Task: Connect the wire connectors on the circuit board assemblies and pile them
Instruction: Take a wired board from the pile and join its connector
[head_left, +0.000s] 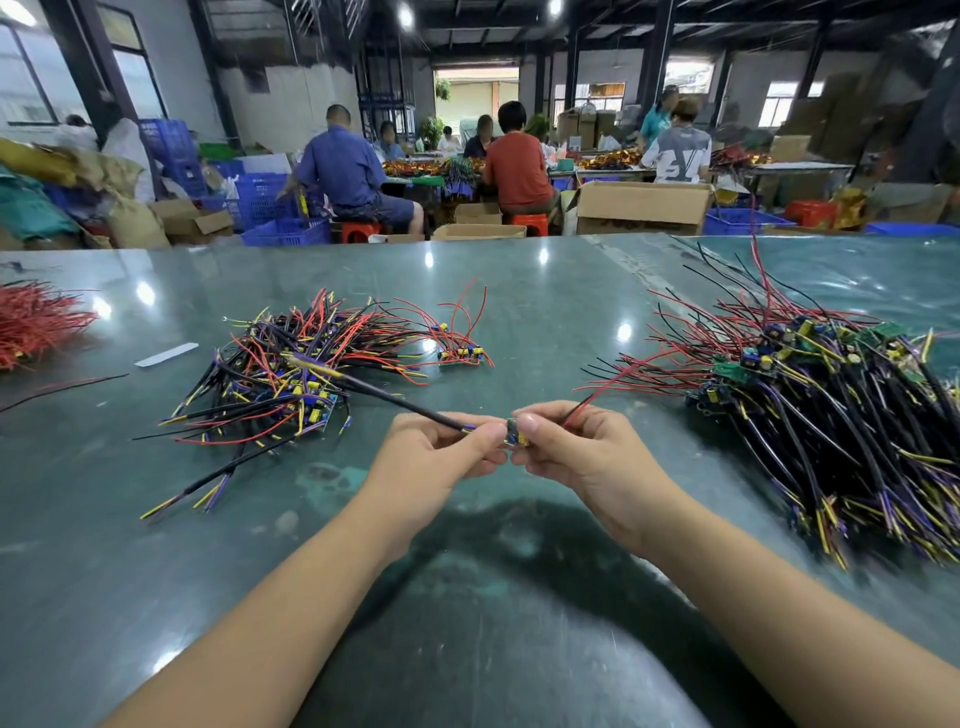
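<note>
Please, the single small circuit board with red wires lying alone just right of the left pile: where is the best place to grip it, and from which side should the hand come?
Grip the small circuit board itself, by its two long edges, coming from above and from the near side. Its red wires arch up and away on the far side, so the near edge looks free. The board seems to lie flat on the table, apart from the left pile; pulling by the wires might strain their joints.

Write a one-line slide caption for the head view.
Both hands pinch a small circuit board between two wire piles on a green table.
</note>
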